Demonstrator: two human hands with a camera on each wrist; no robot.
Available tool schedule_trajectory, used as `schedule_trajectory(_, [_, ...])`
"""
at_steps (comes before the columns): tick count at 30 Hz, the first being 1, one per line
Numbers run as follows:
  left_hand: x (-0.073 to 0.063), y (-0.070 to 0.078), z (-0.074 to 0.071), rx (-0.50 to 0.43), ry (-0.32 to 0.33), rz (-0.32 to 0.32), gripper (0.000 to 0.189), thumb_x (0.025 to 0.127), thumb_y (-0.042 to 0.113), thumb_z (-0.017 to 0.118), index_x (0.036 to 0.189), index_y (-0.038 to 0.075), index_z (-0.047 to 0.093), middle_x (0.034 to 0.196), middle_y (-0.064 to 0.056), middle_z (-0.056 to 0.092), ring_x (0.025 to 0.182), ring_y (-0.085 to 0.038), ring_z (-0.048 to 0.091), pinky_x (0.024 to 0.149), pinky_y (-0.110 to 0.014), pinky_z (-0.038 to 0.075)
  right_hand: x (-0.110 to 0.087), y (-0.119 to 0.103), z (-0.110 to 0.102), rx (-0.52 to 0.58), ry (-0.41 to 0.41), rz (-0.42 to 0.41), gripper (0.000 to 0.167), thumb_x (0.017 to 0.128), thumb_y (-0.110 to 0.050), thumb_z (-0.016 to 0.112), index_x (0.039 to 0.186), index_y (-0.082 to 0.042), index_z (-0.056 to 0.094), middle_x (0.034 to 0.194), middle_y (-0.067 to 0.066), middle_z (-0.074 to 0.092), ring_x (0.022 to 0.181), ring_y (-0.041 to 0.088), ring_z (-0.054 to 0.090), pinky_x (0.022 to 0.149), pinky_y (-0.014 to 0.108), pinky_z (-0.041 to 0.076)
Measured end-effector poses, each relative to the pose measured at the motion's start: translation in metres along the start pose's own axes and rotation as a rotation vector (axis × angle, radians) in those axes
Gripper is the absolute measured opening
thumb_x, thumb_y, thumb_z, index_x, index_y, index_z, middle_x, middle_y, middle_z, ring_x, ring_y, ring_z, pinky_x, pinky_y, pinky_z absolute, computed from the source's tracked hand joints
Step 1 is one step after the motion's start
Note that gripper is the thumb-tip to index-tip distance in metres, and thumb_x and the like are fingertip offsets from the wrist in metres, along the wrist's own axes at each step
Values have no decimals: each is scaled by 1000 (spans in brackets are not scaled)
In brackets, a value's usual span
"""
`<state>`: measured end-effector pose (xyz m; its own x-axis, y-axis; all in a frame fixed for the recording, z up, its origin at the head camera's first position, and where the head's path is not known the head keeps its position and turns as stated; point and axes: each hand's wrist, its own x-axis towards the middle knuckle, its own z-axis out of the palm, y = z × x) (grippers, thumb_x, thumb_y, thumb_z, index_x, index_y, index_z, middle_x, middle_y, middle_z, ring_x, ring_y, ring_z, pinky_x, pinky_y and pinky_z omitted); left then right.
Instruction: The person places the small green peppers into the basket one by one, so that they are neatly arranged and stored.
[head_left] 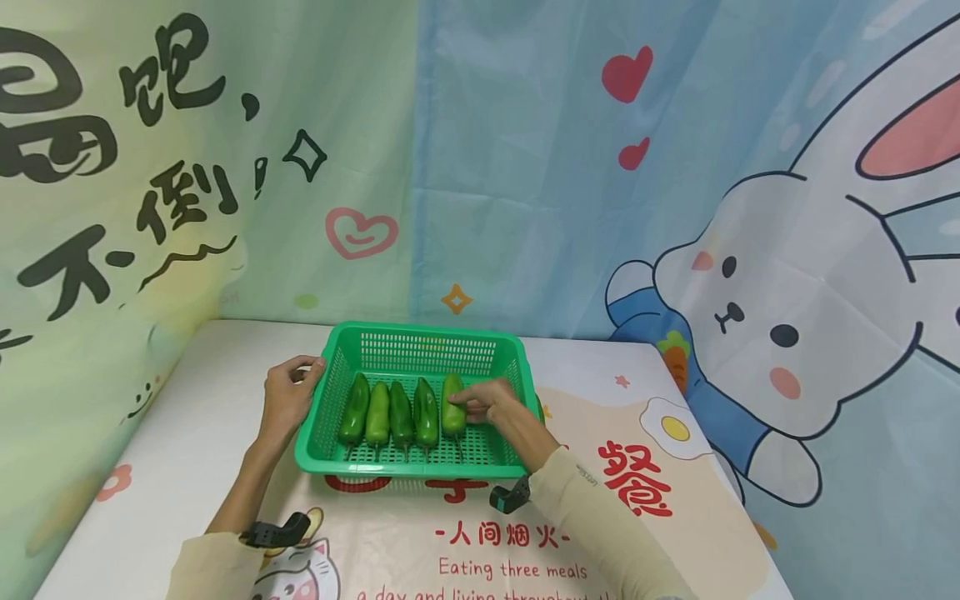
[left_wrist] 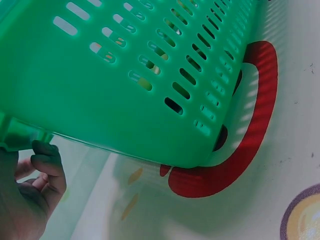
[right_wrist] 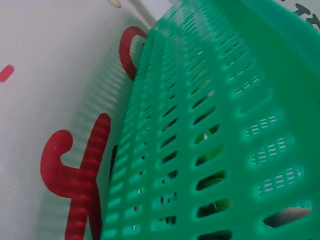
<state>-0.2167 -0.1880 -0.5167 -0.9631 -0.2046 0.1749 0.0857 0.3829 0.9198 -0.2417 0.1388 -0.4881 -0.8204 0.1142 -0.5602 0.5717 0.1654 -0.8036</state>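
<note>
A green plastic basket with slotted walls sits on the table. Several green peppers lie inside it in a row, stems toward the near side. At the basket's left end my left hand grips the rim; in the left wrist view, the left hand has curled fingers at the rim's underside. My right hand reaches in over the right side and holds the rightmost pepper between thumb and fingers. From the right wrist, the basket wall hides most of that hand.
A printed cloth with red characters and a fried egg picture covers the table. Behind it hangs a curtain with a rabbit and hearts. Both wrists carry black camera mounts.
</note>
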Motion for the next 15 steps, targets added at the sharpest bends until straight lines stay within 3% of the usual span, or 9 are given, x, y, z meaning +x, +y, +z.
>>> schedule_trajectory(15, [-1, 0, 0, 2, 11, 8, 37, 114, 25, 61, 125, -8, 75, 92, -28, 74, 60, 0, 63, 56, -21, 54, -2, 2, 8, -21, 52, 7, 79, 89, -2, 89, 154, 12, 47, 138, 33, 69, 128, 43, 72, 102, 46, 64])
